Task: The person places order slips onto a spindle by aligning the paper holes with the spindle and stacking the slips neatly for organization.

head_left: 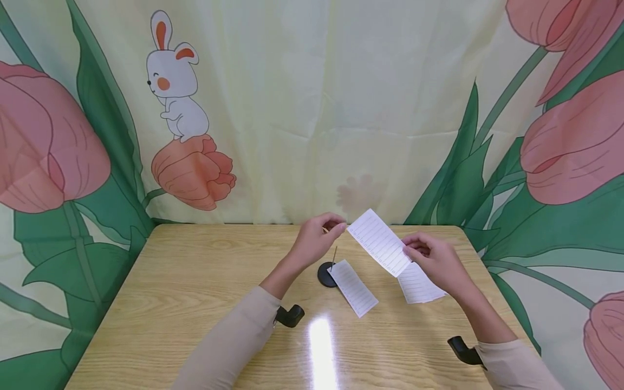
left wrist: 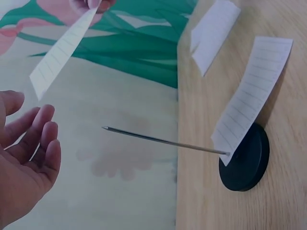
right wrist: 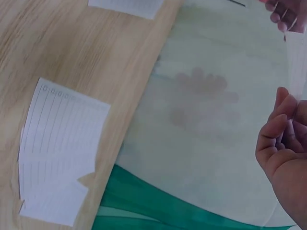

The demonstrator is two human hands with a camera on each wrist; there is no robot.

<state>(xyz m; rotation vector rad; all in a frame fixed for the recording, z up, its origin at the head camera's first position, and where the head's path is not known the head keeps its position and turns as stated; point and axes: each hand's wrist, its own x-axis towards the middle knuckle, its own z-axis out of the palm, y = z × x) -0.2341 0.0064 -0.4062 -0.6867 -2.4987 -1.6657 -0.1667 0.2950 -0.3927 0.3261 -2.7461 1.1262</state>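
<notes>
My right hand [head_left: 434,259] pinches a lined paper slip [head_left: 379,242] by one end, between thumb and fingers, and holds it up over the table. Close to the slip's other end is my left hand [head_left: 317,238], its fingers loosely bent and a gap showing between them and the paper in the left wrist view. Below it stands a paper spike with a round black base [left wrist: 245,160] and a thin upright metal rod [left wrist: 163,141]. One lined slip [left wrist: 254,91] is pierced by the rod and lies slanted from the base onto the table.
A small stack of lined slips [right wrist: 62,143], fanned unevenly, lies on the wooden table [head_left: 195,303] under my right hand. Behind the table's far edge hangs a curtain [head_left: 292,108] printed with tulips and a rabbit. Black wrist mounts [head_left: 290,316] sit at both sleeves.
</notes>
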